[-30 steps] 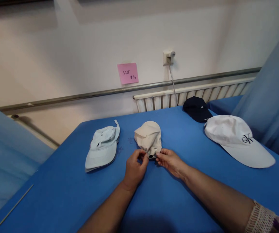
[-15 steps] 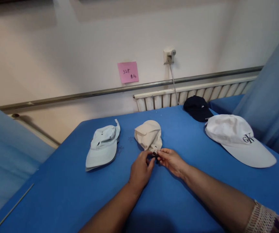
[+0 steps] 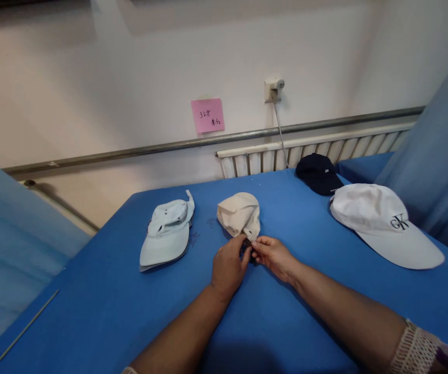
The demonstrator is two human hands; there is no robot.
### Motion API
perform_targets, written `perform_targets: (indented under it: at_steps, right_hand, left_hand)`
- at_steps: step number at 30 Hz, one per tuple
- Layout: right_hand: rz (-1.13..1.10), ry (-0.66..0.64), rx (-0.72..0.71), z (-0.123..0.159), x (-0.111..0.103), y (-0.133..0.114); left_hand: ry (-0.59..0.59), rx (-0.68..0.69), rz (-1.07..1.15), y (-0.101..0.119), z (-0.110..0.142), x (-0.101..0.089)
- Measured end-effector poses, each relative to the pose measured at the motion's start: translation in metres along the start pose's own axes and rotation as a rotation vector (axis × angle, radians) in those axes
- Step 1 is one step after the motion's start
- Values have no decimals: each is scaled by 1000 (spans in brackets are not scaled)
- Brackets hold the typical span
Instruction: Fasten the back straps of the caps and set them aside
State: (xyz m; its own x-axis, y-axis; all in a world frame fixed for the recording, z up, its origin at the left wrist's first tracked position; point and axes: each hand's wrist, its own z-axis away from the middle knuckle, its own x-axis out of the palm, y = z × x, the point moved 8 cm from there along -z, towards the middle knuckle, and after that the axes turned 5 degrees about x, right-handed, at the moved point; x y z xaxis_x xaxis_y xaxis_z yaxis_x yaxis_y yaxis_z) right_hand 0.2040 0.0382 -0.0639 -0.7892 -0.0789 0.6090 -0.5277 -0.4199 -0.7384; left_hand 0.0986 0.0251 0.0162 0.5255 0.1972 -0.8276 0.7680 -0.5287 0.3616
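A beige cap (image 3: 241, 212) lies in the middle of the blue table, its near edge between both my hands. My left hand (image 3: 229, 264) pinches the cap's back strap from the left. From the right, the fingertips of my right hand (image 3: 273, 254) close on the same dark strap end, and the two hands nearly touch. My fingers hide most of the strap and its fastening. To the left sits a pale blue cap (image 3: 167, 236), its loose strap end sticking up and its brim toward me.
At the right lie a large white cap (image 3: 379, 221) with black lettering and a black cap (image 3: 317, 174) behind it. A thin stick (image 3: 28, 326) lies at the left table edge. A radiator (image 3: 255, 160) and metal rail (image 3: 149, 149) run along the wall, with blue curtains (image 3: 17, 254) at the sides.
My left hand has moved slightly up and closer to the cap's edge, and my fingers have shifted on the strap. The view has moved a little; the other caps stay in place.
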Motion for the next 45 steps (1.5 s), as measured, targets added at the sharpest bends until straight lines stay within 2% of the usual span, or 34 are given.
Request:
perform_targets:
  at_steps: [3,8,13,24,32,41,45]
  right_hand:
    - [21,23,-21,-1,-1,0]
    - [30,199,-145,3,-14,-13]
    - [40,128,-63,2,-12,-10]
    - [170,125,-116,1,-9,-12]
    - [136,179,-159,1,-13,-13]
    - [187,185,-160,-1,-16,-12]
    - [47,273,-101,5,-22,-7]
  left_hand:
    - [-9,-26,36,-3,0,1]
    - [-40,-73,76,-9,-2,3]
    - [-81,-76,75,-9,0,7]
    - [-161,-12,11,3,0,10]
    - [-184,36,-108,7,-2,9]
    - [-278,47,-262,9,-1,18]
    - [-281,3,-239,6,0,17]
